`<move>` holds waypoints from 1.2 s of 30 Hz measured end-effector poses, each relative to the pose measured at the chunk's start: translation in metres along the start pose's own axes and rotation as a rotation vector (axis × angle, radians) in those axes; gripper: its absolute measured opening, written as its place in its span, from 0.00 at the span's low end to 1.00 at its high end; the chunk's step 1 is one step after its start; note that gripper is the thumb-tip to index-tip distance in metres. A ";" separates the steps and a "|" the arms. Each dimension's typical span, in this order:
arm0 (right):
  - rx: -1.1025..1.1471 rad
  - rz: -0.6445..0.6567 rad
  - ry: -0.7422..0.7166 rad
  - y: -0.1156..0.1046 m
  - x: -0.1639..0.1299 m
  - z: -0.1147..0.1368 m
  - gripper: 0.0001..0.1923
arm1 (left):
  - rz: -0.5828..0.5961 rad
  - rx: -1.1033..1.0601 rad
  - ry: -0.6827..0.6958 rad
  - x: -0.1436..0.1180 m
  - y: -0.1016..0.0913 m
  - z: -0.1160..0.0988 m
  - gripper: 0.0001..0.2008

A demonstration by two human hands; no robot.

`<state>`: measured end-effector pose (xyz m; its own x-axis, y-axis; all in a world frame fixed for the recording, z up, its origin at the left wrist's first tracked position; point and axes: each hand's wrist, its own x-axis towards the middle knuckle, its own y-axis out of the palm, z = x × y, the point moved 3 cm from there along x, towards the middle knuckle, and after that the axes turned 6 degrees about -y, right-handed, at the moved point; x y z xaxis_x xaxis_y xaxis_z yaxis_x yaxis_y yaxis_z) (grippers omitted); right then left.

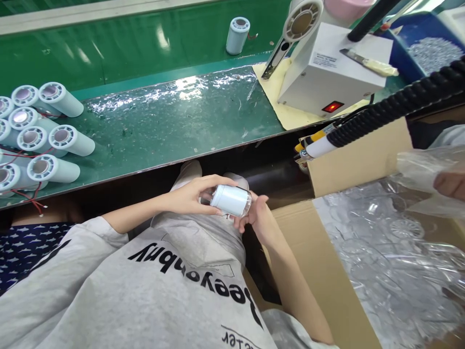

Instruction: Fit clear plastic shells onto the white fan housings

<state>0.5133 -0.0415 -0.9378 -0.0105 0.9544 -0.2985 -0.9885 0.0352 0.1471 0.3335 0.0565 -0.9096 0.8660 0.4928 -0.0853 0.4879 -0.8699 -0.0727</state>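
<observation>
"Jeeyonphny", upside down, on shirt

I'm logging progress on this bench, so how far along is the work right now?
Looks done: nothing I can confirm. In hand: both hands, left hand and right hand, hold one white cylinder over the lap. Left: likely the stack of similar cylinders on the green bench.

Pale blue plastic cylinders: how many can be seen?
10 or so: about eight lying stacked at the bench's left edge, partly cut off; one upright on the green conveyor; one held in both hands.

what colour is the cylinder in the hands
Pale blue-white cylinder, seen best in the head view.
</observation>
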 end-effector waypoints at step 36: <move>0.100 -0.361 -0.692 -0.084 0.044 -0.050 0.35 | 0.266 -0.021 -0.083 0.137 -0.011 0.012 0.31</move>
<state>0.5885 -0.0177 -1.0106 0.4372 0.8455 0.3064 -0.8944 0.3732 0.2465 0.4453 0.1337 -0.9323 0.9522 0.2466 -0.1800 0.2478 -0.9687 -0.0163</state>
